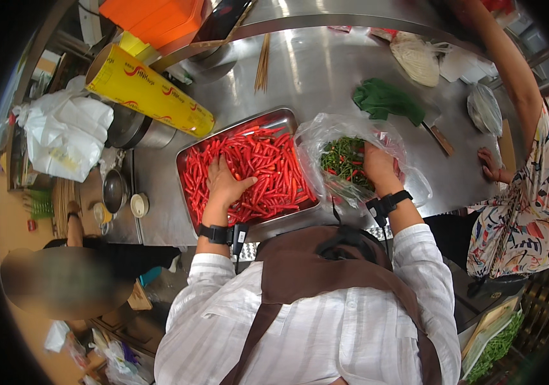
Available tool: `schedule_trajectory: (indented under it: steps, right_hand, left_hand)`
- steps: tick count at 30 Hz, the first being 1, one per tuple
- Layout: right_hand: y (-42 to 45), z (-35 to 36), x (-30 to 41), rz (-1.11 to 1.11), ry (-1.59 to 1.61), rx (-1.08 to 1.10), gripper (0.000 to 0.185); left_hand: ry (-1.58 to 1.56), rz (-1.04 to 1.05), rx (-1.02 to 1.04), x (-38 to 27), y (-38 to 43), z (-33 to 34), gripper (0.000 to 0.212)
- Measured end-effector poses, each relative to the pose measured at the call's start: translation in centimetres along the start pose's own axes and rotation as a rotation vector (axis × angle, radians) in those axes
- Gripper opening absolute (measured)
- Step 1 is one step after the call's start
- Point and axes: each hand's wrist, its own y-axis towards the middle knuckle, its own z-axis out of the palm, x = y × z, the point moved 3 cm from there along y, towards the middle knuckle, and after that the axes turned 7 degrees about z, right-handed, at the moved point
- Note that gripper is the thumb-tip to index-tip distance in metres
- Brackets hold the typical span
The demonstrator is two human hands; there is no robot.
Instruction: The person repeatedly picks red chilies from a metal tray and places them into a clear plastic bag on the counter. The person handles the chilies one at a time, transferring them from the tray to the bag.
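Observation:
A rectangular metal tray (295,211) full of red chili peppers (267,168) lies on the steel counter before me. My left hand (226,184) rests palm down on the peppers at the tray's left side, fingers apart. To the right of the tray is a clear plastic bag (314,132) that holds green stems (343,156) with some red among them. My right hand (381,166) reaches into this bag, its fingers curled down at the stems and partly hidden, so its hold cannot be made out.
A yellow printed roll (151,91) stands behind the tray, near a metal pot (159,133) and a white plastic bag (65,130). Wooden skewers (263,62), a green cloth (387,100) and a wooden-handled cleaver (438,138) lie beyond. People stand at left and right.

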Motion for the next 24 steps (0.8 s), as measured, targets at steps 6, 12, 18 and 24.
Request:
schedule_trajectory:
  steps: [6,12,18,24]
  right_hand:
    - [-1.7,-2.4,-0.1,-0.079,0.399,-0.048,0.023]
    - [-5.6,-7.3,3.4,-0.309,0.783,0.144,0.024]
    - [-6.6,-5.9,2.3,-0.309,0.94,-0.075,0.017]
    - [-6.8,-5.4,1.9,-0.041,0.933,0.026,0.015]
  left_hand:
    - [-0.362,0.45,-0.442,-5.0,0.3,-0.5,0.063]
    - [-0.994,0.437,0.368,-15.9,-0.6,6.7,0.031]
    - [-1.36,0.196,0.54,-18.4,-0.1,10.0,0.036]
    - [-1.267,0.509,0.54,-19.8,-0.7,9.2,0.032]
